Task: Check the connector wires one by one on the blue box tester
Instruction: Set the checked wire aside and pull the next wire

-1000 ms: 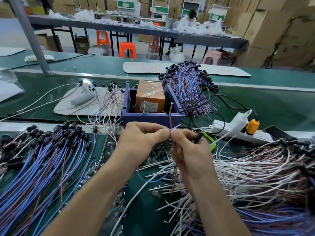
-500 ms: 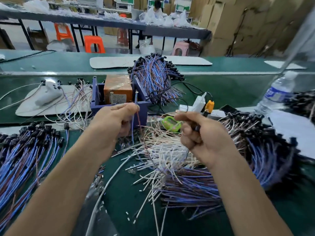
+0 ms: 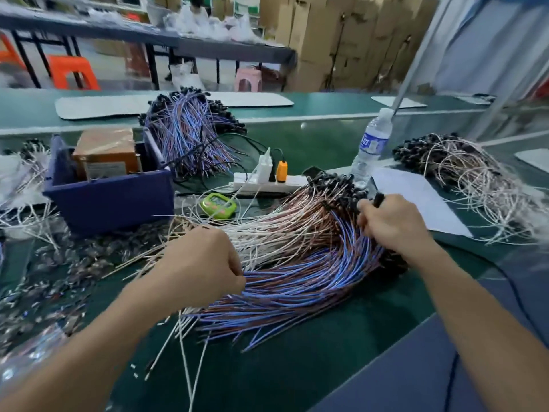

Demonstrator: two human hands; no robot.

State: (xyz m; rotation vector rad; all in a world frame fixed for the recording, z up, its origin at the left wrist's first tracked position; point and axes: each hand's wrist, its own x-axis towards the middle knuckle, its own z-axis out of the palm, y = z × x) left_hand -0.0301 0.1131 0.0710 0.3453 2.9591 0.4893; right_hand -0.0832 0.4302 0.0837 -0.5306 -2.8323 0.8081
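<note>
My left hand [image 3: 205,263] is nearest, knuckles up and fingers curled under, sitting right at the loose ends of the fanned heap of blue, brown and white connector wires [image 3: 297,263] on the dark green bench [image 3: 297,367]. The fingertips are hidden beneath the hand, so I cannot tell whether they pinch a wire or only rest on the ends. A little further out and to the right, my right hand [image 3: 392,224] is closed around a small black connector [image 3: 378,199], whose tip sticks up above my thumb and forefinger; this hand sits over the heap's black-capped end.

Beyond the heap, near its left edge, lies a small lime-green digital timer [image 3: 218,205]. To the left of that stands the blue plastic box tester [image 3: 110,197], well apart from both hands, with an orange-brown taped carton [image 3: 107,150] inside it. Behind the timer lies a white power strip [image 3: 267,182] with a white adapter [image 3: 265,166] and an orange plug [image 3: 281,171] standing in it. To its right a clear water bottle [image 3: 371,144] stands upright beside a white paper sheet [image 3: 416,197]. Further back, behind the box, is a mound of blue-purple wires [image 3: 190,129], and far right a tangle of white and brown wires [image 3: 475,179].
</note>
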